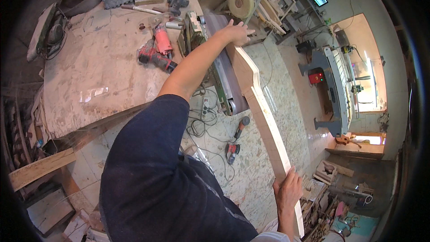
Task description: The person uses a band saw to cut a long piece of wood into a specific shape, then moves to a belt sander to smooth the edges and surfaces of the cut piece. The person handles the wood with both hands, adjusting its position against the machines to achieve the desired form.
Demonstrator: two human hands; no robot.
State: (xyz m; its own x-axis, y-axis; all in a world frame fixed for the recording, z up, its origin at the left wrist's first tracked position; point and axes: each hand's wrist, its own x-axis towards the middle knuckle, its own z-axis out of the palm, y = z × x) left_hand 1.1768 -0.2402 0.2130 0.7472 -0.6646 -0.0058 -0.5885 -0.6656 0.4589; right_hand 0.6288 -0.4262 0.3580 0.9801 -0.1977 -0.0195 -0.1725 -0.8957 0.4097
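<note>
A long, pale wooden workpiece (269,127) with an angled bend runs from the belt sander down to the lower right. Its upper part lies against or very close to the grey sanding belt (227,74); exact contact is hard to see. At the upper end, my left hand (236,34) is on the wood, fingers partly spread and the palm side hidden. My right hand (289,191) wraps round the lower part, thumb on one side and fingers over the edge.
Left of the sander, a dusty workbench (103,62) bears a red cordless drill (154,55) and a red-bodied power tool (162,40). Cords and a small sander (232,152) lie on the floor. Wood scraps (318,206) are piled lower right; a grey machine (331,89) stands right.
</note>
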